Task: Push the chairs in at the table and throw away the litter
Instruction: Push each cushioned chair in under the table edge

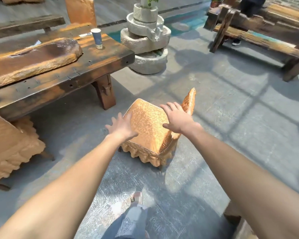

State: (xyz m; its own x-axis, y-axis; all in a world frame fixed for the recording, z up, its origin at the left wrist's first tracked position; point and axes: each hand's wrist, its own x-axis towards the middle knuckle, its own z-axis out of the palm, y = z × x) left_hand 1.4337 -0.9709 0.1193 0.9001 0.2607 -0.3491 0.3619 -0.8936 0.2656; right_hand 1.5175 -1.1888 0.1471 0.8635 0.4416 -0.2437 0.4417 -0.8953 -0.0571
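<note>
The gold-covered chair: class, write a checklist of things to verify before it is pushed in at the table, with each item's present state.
1. Left hand on the gold-covered chair: ok, at its left edge.
2. Right hand on it: ok, near the backrest.
3. Firm grip: cannot tell, both hands look open.
4. Floor between chair and wooden table free: ok.
5. Chair aimed at table: not ok, it stands angled.
6. Litter cleared: not ok, paper cup stands on the table.

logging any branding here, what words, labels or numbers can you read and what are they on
None can be read.
Paper cup on the wooden table: blue with a printed pattern, any lettering too blurred to read.
White strip lying behind the cup: dark marks on it, too small to read.
</note>
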